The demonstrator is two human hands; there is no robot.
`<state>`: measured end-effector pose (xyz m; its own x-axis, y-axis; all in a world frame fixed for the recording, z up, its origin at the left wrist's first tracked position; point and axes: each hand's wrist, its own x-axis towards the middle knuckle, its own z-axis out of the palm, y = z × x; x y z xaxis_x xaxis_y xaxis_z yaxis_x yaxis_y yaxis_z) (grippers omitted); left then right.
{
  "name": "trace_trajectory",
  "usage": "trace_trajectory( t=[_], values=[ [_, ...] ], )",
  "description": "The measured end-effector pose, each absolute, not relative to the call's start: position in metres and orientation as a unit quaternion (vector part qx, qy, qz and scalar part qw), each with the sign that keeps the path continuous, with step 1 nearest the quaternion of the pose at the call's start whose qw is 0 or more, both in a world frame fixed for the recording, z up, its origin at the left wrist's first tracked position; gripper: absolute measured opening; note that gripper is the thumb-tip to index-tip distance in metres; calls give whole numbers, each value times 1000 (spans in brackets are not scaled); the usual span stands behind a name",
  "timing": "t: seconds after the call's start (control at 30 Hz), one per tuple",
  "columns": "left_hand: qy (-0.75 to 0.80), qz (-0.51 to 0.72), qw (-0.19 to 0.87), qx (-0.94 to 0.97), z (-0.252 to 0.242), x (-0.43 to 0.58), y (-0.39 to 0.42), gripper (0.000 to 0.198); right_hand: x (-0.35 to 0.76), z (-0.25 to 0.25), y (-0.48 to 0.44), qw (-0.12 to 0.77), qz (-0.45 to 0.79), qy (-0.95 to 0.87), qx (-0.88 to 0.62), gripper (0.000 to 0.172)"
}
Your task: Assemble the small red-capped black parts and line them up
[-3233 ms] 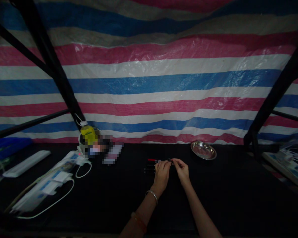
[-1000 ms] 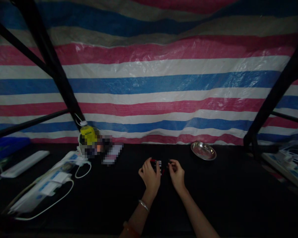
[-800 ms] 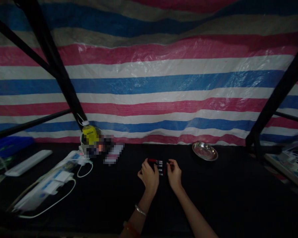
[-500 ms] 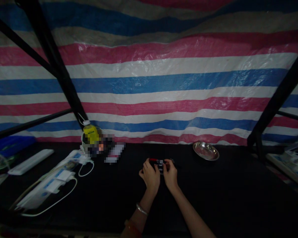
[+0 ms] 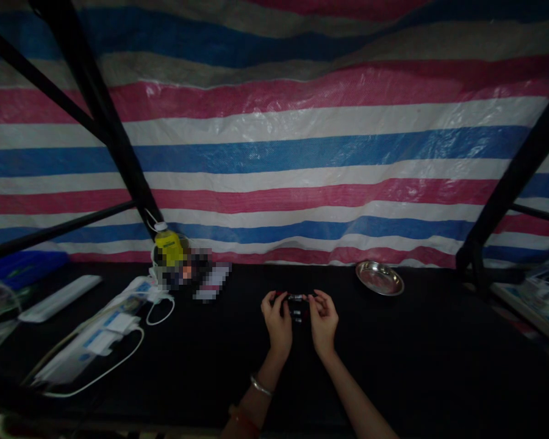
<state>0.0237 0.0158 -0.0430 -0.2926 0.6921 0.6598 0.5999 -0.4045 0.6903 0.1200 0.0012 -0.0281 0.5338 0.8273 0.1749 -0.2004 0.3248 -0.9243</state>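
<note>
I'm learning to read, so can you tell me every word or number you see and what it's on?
No text can be read.
Yellow bottle: marks on its label, too small to read.
White power strip: any print is too blurred.
Small shiny things between the left hand and right hand: too small and dark to tell.

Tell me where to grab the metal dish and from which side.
Probably pinch the near rim of the metal dish, coming from the front: it sits face up and shallow, so the raised edge offers the hold, and the striped sheet rises close behind its far side.
</note>
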Motion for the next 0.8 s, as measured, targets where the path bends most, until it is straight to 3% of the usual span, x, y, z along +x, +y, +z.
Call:
trace_trajectory(
  t=[0.8],
  values=[
    [519,581,44,625,-38,24,12,22,126,-32,-2,717,305,-406,-478,30]
  ],
)
